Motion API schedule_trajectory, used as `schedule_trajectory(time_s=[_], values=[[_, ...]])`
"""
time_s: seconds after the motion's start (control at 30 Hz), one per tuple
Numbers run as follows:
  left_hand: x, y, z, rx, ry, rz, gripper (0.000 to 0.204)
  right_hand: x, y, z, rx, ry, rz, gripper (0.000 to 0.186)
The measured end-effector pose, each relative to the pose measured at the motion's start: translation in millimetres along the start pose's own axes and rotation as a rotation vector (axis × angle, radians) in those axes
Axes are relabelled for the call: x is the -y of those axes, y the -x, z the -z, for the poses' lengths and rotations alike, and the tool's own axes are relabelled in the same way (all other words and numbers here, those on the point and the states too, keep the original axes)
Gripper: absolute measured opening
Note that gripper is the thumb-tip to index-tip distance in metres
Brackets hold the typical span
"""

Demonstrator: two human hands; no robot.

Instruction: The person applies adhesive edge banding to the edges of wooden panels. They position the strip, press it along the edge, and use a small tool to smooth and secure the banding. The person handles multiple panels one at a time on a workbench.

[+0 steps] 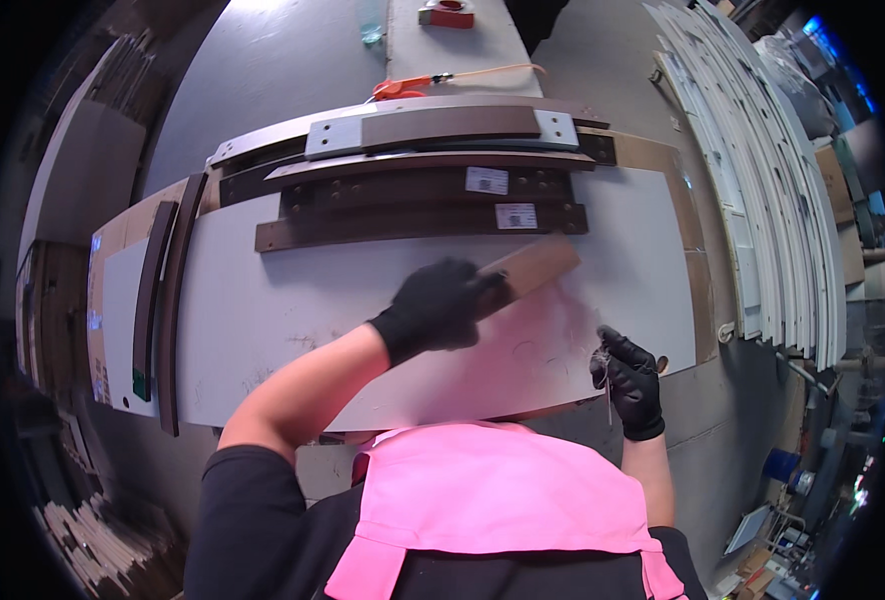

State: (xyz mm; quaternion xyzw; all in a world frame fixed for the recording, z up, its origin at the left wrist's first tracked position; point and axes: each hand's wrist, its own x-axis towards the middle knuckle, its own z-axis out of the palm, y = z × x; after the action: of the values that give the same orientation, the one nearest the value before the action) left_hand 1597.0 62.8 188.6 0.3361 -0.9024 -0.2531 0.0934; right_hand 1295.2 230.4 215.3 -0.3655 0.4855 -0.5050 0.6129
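Both hands wear black gloves. My left hand (435, 308) is closed around one end of a short brown board (545, 268), which slants up to the right over the white panel (363, 300); motion blurs it a little. Near the right end of the panel, my right hand (635, 382) is raised with its fingers pinched on a thin greyish strand (609, 395) that hangs down; its exact kind I cannot make out. Beyond the left hand lie several dark brown slats, the nearest slat (413, 230) bearing a white label (516, 216).
Two long dark slats (171, 320) lie across the panel's left end. Past the stacked slats are an orange-handled tool (403, 88) with a hose and a red tape roll (448, 14). White boards (753, 190) stand stacked at right, more panels (88, 160) at left.
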Motion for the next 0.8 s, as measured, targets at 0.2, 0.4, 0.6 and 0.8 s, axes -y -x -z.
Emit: schedule_trajectory(time_s=[0.2, 0.4, 0.6, 0.8], values=[[14.0, 97.7, -2.7, -0.693, 0.101, 0.509, 0.096, -22.9, 5.8, -9.0, -0.154, -0.002, 0.026, 0.042], [5.2, 138.9, -31.0, -0.506, 0.719, 0.868, 0.099, -37.6, -38.4, -32.9, 0.001, 0.270, 0.025, 0.041], [21.9, 113.4, 4.5, -0.317, -0.358, 0.089, 0.083, -30.6, -54.5, -14.0, 0.088, 1.039, 0.431, 0.042], [35.2, 67.1, 5.1, -0.129, -0.155, -0.067, 0.075, -34.3, -52.1, 4.7, 0.058, 0.916, 0.363, 0.018]])
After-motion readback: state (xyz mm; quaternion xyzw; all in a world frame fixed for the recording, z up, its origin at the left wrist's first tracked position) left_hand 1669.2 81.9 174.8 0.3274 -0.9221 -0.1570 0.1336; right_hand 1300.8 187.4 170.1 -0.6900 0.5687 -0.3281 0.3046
